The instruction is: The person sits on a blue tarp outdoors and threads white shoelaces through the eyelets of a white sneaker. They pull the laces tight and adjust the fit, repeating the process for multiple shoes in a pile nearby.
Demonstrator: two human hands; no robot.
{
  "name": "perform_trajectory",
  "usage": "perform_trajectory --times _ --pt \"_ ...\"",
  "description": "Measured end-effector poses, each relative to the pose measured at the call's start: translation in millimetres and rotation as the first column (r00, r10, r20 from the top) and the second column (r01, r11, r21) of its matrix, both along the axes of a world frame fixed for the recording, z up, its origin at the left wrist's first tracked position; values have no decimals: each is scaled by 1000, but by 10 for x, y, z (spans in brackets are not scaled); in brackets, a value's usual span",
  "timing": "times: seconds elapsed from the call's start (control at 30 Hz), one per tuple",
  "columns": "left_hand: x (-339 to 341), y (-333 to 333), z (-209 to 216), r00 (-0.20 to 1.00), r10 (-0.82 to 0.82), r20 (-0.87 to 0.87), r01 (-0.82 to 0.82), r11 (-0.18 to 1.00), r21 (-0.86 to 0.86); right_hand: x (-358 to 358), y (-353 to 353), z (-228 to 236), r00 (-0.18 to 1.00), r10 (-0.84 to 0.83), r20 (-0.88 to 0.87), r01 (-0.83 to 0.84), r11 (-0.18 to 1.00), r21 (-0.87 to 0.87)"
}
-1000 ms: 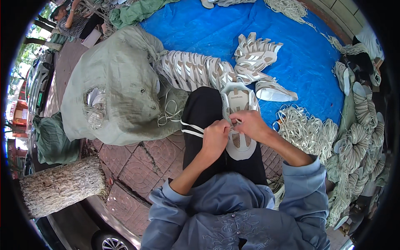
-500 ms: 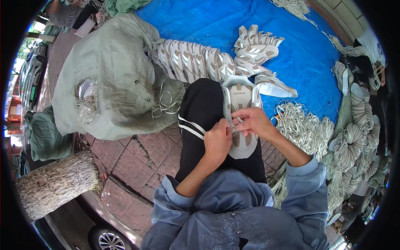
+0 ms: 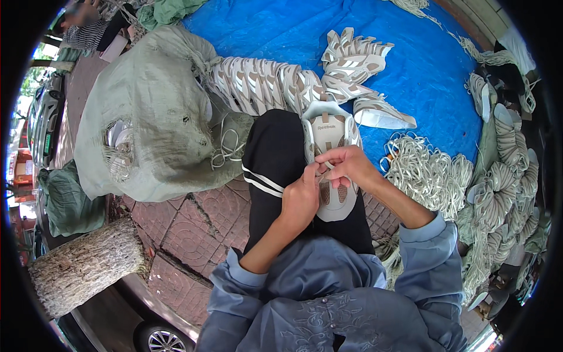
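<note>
A beige, white and brown shoe upper (image 3: pixel 333 210) lies lengthwise on my lap, its toe toward me. Over its middle, my left hand (image 3: pixel 300 199) is closed in a pinch at the left eyelet edge. My right hand (image 3: pixel 350 168) comes across the upper from the right, its thumb and fingertips pinched close to the left fingertips. A white shoelace (image 3: pixel 263 181) runs in two strands over my left thigh and into my left hand. Another short white piece of lace shows at the right fingers. The exact lace end between the fingertips is too small to make out.
A big grey-green sack (image 3: pixel 146 111) stands at left. Beyond my knees, a row of uppers (image 3: pixel 249 85) lies on a blue tarp (image 3: pixel 264 29). Laces (image 3: pixel 428 176) are heaped at right, beside bundled uppers (image 3: pixel 498 193). A tree trunk (image 3: pixel 88 264) is at lower left.
The whole view has shifted slightly, moving my hands and the shoe upper a little left in the picture. Both hands stay pinched at the upper's middle, with the fingertips slightly rearranged.
</note>
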State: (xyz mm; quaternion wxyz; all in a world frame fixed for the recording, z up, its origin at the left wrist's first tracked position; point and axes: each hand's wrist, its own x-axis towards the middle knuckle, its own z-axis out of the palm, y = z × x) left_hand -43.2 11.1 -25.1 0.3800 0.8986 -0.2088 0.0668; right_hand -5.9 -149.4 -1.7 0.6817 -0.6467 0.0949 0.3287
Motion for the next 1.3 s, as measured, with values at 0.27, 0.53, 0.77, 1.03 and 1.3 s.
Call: perform_trajectory --times 0.27,0.53,0.77,1.03,1.3 --pt "539 144 261 877 -456 -150 464 725 509 -22 -14 0 973 22 229 18 985 -172" --pt "930 78 415 645 -532 -549 762 394 514 -32 56 -134 958 16 287 36 984 -173" --pt "656 232 396 707 -608 -361 689 480 542 -52 22 -158 970 2 245 16 997 -71" --pt "468 223 338 798 -571 -195 561 584 587 -47 3 -155 950 51 308 -25 996 -88" --pt "340 228 284 863 -474 -175 464 605 647 44 94 -176 634 476 610 -93 829 -551"
